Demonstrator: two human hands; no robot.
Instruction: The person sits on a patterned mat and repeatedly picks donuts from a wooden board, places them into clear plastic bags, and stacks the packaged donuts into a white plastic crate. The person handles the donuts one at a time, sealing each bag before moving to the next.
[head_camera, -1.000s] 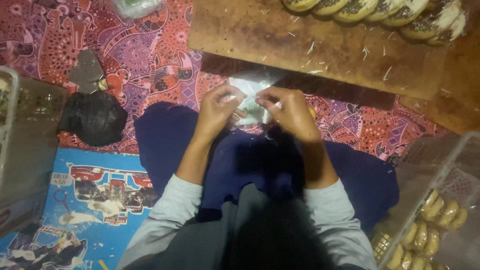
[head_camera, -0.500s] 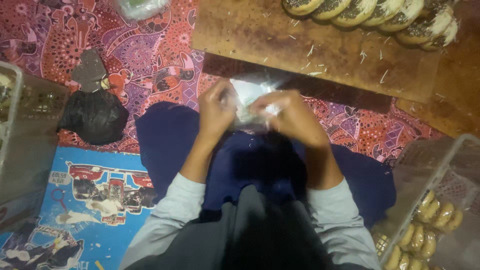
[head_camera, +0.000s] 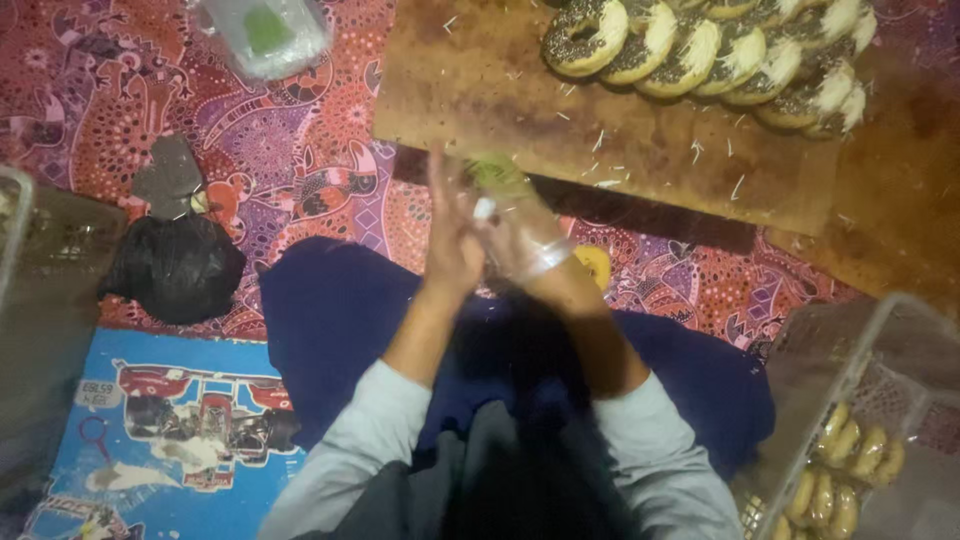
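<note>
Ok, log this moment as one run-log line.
left hand: raised, against bag | right hand: inside clear plastic bag | doughnuts: rowed on wooden board

There is one view only, from a camera on the person's head, looking steeply down over the lap to the patterned mat (head_camera: 300, 190). It sits close: the sleeves fill the bottom edge, while the wooden board (head_camera: 520, 110) with its doughnuts (head_camera: 700, 50) runs off the top. No second view overlaps it.
</note>
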